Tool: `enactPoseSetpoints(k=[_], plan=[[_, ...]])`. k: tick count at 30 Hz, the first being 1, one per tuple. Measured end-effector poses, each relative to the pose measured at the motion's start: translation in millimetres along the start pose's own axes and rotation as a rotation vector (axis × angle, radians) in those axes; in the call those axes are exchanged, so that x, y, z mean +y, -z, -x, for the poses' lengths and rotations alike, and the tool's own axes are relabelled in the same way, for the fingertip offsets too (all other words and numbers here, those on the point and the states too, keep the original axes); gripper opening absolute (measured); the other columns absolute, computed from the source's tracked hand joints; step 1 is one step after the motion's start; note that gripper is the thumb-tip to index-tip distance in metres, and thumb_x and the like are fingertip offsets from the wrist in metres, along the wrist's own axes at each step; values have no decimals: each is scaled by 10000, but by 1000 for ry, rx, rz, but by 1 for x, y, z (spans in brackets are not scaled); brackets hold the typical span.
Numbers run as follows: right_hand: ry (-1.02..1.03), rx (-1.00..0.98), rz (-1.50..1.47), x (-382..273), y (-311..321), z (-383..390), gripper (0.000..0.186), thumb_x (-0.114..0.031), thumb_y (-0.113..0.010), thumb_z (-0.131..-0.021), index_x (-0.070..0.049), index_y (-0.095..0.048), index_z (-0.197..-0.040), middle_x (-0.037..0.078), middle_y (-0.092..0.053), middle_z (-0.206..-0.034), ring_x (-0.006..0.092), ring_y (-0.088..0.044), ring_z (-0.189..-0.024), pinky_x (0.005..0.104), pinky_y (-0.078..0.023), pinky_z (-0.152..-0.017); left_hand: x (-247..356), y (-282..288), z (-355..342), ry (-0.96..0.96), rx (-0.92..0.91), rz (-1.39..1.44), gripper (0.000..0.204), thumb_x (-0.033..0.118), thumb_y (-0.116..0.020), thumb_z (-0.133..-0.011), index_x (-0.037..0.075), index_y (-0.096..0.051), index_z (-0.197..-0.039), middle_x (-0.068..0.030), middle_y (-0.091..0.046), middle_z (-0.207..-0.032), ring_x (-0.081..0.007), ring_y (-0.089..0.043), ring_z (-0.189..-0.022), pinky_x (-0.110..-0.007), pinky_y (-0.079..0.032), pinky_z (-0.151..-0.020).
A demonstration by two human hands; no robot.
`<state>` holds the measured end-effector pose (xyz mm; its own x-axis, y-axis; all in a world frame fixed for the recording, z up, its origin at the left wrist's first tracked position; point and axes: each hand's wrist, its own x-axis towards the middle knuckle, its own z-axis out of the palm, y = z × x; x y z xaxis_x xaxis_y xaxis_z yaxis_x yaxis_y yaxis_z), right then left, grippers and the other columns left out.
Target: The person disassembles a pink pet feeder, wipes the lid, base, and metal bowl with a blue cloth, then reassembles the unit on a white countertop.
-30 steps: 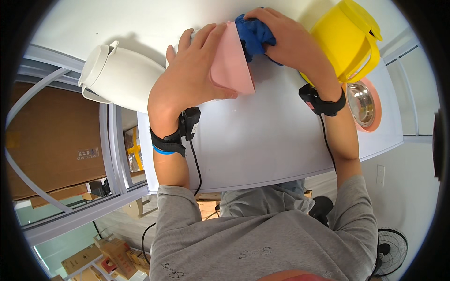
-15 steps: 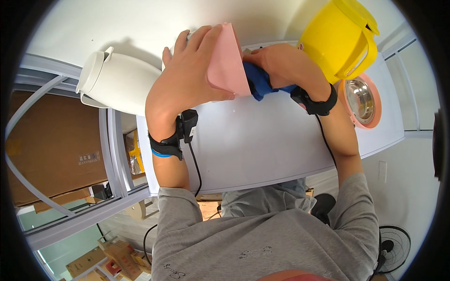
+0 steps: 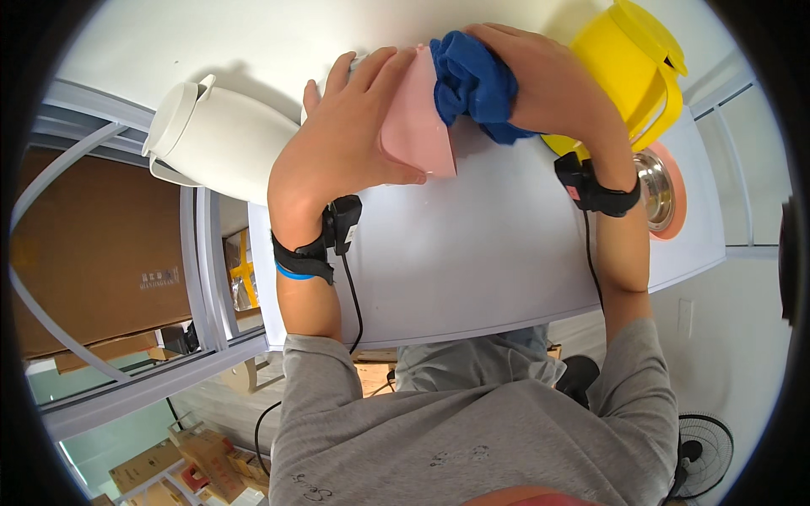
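Observation:
My left hand [image 3: 346, 131] grips a pink container [image 3: 419, 126] with tapering sides, tilted so that its open side faces right. The thumb lies along the container's near side and the fingers reach over its far side. In my right hand [image 3: 553, 84] is a bunched blue cloth [image 3: 475, 80], pressed against the container's right rim. What the container is exactly, and whether anything is inside it, I cannot tell. Both wrists wear black straps with small cabled devices.
A white jug [image 3: 224, 139] lies tilted on the left of the white table [image 3: 472, 253]. At the right, a yellow jug [image 3: 620, 67] stands behind my right forearm, near a pink bowl with a steel inside [image 3: 662, 194]. A window frame [image 3: 198, 253] borders the left side.
The blue cloth in my right hand has come out from beside the container's inside, up and right to its rim. My left hand and the container have shifted slightly right.

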<state>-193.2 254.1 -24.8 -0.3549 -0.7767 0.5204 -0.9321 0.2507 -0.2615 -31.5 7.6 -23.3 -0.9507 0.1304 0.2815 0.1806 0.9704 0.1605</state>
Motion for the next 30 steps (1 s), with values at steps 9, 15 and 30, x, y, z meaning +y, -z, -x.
enactPoseSetpoints(k=[9,15,30], plan=[[-266,-213,139,18,-51,2,653,-41,-743,-866,-147,-679,-1507,137,-786,-1333,432,-743,-1219,492,-625,-979,3,0,0,-16,-34,-84,1353,375,-1059,-578,178,-434,-1761,-98,-502,-1759,-434,-418,-1614,-674,-343,-1297],[-160,-431,221,16,-67,11,687,19,-749,-789,-167,-722,-1449,122,-790,-1211,434,-758,-1107,500,-626,-902,3,0,-3,30,-60,-51,1389,400,-1055,-584,190,-395,-1788,-89,-464,-1785,-448,-367,-1647,-783,-307,-1286],[-3,-280,-155,6,4,10,611,-39,-785,-845,-69,-709,-1451,203,-776,-1349,456,-722,-1239,460,-597,-1058,6,-1,0,52,-45,-58,1403,410,-1073,-564,211,-413,-1785,-80,-470,-1792,-449,-351,-1676,-787,-293,-1302]])
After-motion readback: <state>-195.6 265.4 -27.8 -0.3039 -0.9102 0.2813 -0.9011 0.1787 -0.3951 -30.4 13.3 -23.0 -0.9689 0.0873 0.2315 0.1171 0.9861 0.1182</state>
